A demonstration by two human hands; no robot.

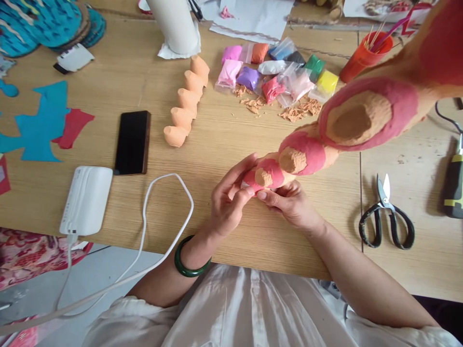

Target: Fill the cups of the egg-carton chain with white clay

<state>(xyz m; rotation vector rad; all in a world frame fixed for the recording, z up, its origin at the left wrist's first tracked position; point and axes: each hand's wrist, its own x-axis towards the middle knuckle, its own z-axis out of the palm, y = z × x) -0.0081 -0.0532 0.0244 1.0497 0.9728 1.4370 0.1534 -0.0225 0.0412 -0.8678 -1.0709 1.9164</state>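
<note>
A long orange clay figure with pink-ringed stubs reaches from the upper right down to the table's middle. My left hand, with a green bangle on its wrist, pinches the pink clay at the figure's lowest tip. My right hand grips that same tip from below and the right. Both hands have their fingers closed on the clay. A second row of orange clay cones lies apart on the wooden table.
Bags of coloured clay and orange crumbs lie behind the figure. Black scissors and a yellow-black tool are at right. A phone, a white power bank with cable, blue and red cut-outs, an orange cup.
</note>
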